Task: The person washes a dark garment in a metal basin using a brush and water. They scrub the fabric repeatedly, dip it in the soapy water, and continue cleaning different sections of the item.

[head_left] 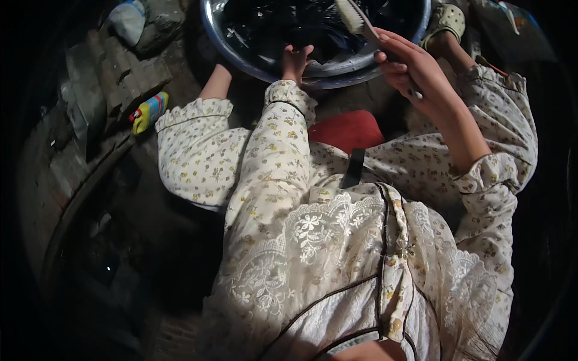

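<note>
My right hand is closed round the handle of a scrubbing brush. The brush is held up over the right side of a large metal basin, its pale bristles facing left. My left hand reaches over the near rim of the basin; its thumb stands apart, but most of its fingers are lost to sight in the dark. Inside the basin lies dark, shiny, wet-looking material, possibly cloth in water; I cannot make it out clearly.
A yellow bottle with a red cap lies at the left, near stacked bricks or boards. Something red is between my legs. A pale clog is on my right foot beside the basin. A whitish bag sits at the far left.
</note>
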### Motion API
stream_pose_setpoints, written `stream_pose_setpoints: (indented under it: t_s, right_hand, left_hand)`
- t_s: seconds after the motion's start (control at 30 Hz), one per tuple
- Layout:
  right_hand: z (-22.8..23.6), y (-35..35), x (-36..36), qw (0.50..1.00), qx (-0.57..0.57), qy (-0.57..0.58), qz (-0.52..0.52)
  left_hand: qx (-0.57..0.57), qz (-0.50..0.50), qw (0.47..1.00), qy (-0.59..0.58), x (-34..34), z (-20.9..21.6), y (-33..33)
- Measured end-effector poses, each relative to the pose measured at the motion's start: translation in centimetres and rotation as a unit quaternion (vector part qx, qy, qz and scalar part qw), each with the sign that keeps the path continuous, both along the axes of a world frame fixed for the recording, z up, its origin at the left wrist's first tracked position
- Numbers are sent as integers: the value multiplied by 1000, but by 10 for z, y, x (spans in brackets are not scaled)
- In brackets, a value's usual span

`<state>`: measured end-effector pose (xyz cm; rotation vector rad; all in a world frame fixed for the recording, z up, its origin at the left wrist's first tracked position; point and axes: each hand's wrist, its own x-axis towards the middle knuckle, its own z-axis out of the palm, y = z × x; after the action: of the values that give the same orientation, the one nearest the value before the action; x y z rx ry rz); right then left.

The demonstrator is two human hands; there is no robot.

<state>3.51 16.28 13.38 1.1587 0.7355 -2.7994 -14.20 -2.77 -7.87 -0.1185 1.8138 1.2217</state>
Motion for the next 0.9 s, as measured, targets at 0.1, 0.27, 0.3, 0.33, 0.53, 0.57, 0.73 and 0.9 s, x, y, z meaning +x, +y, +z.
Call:
stream_pose_setpoints:
  t_s: [0.1,0.27,0.3,0.33,0.53,0.57,0.73,0.9]
  right_hand:
    - [5,3,0,1000,-27,9,-2]
    - [-2,7,4,1000,-24,-17,-9]
    - [-1,7,4,1000,-26,-14,-4]
    - [0,6,4,1000,-26,-16,1]
    - [7,5,-1,998,-24,-52,-8]
    - [7,5,0,999,-28,-45,-10]
    - [9,8,6,1000,-7,-24,-3]
    - [18,8,-4,996,48,-69,-16]
  left_hand:
    - [61,171,982,-47,-13,15,-5]
    - [98,291,950,-54,-50,14,-9]
    - [118,307,942,-66,-56,11,-7]
    - [138,323,932,-83,-63,0,-9]
    - [184,423,885,-65,-83,1,1]
    - [176,397,900,-40,-78,10,8]
    - [140,290,944,72,-59,42,39]
    - [85,49,962,255,-49,68,62]
